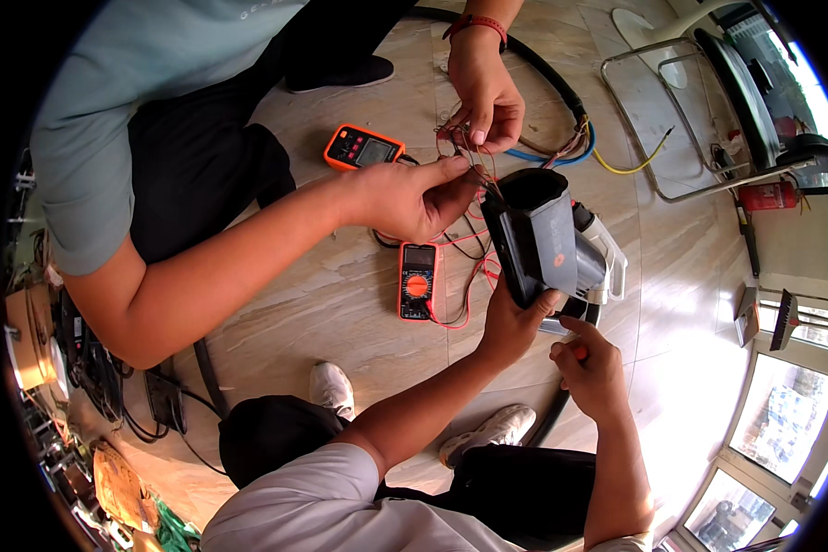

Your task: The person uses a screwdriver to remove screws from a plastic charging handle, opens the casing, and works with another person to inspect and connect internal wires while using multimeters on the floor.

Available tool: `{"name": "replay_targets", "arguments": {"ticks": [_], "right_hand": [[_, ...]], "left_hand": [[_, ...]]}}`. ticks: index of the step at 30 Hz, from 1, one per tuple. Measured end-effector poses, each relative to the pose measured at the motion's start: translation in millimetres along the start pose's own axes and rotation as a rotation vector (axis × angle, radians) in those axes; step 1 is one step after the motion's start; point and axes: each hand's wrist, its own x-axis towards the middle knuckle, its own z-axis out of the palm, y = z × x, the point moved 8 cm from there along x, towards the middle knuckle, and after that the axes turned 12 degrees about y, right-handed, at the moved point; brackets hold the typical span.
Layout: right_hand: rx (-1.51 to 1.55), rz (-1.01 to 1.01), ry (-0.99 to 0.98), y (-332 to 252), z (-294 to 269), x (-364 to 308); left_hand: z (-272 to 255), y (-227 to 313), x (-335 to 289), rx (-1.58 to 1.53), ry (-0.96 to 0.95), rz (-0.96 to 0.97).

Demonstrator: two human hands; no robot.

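My left hand (513, 324) is closed around the lower end of a grey and black hollow housing (547, 244), thumb on its front and open end up. Just right of it, my right hand (595, 368) has curled fingers around a small thing with an orange end (580, 352), mostly hidden. A white and grey charging plug (607, 258) with a thick black cable sits behind the housing. Across from me, a co-worker's two hands (489, 101) pinch thin wires (488, 175) that run to the housing's top. A red and black multimeter (418, 283) lies left of the housing.
An orange handheld meter (363, 147) lies on the tiled floor by the co-worker's arm. A thick black cable (547, 74) ends in blue and yellow wires. A metal-framed chair (690, 120) stands far right, near a red extinguisher (768, 196). Cables and boxes (29, 336) crowd the left edge.
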Motion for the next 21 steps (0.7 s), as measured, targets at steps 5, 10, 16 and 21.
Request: {"name": "replay_targets", "arguments": {"ticks": [5, 10, 16, 21], "right_hand": [[0.011, 0.003, 0.013, 0, -1, 1], [0.012, -0.006, 0.016, -5, -3, 1], [0.023, -0.017, 0.037, -2, -4, 2], [0.029, 0.004, 0.029, -4, -6, 1]], "left_hand": [[0, -1, 0, 0.031, -0.022, 0.017], [1, 2, -2, 0.074, -0.011, 0.029], [-2, -9, -4, 0.142, -0.006, 0.011], [-3, -11, -4, 0.167, -0.006, 0.018]]}}
